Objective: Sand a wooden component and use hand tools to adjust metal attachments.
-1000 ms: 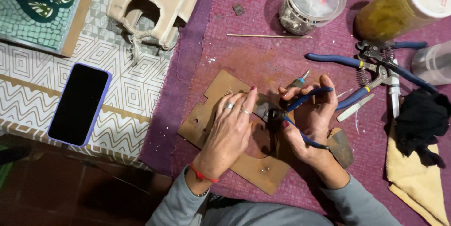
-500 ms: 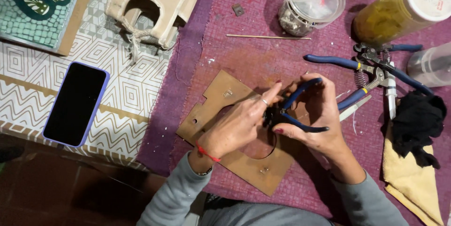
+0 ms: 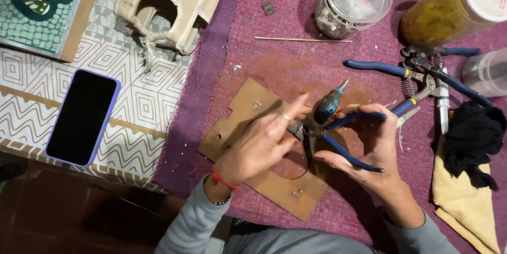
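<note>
A flat brown cardboard-like panel (image 3: 243, 114) with notches and a round cut-out lies on the purple cloth (image 3: 296, 69). My left hand (image 3: 261, 146) rests over the panel, fingers stretched toward the jaws of small blue-handled pliers (image 3: 346, 138). My right hand (image 3: 377, 148) grips the pliers' handles, the jaws pointing left at the panel's cut-out edge. A stubby blue and black screwdriver (image 3: 328, 103) lies just above the pliers. What the jaws hold is too small to tell.
A phone (image 3: 82, 116) lies on the patterned mat at left. A small wooden house piece (image 3: 169, 0) sits at the top. A clear plastic tub (image 3: 351, 3), a yellow jar (image 3: 454, 8), larger blue pliers (image 3: 422, 72), a thin stick (image 3: 301, 39), black and yellow cloths (image 3: 472, 164) lie right.
My hands and the pliers have shifted slightly right and up over the panel. My left fingers have stretched out toward the jaws, and the stubby screwdriver now shows above them.
</note>
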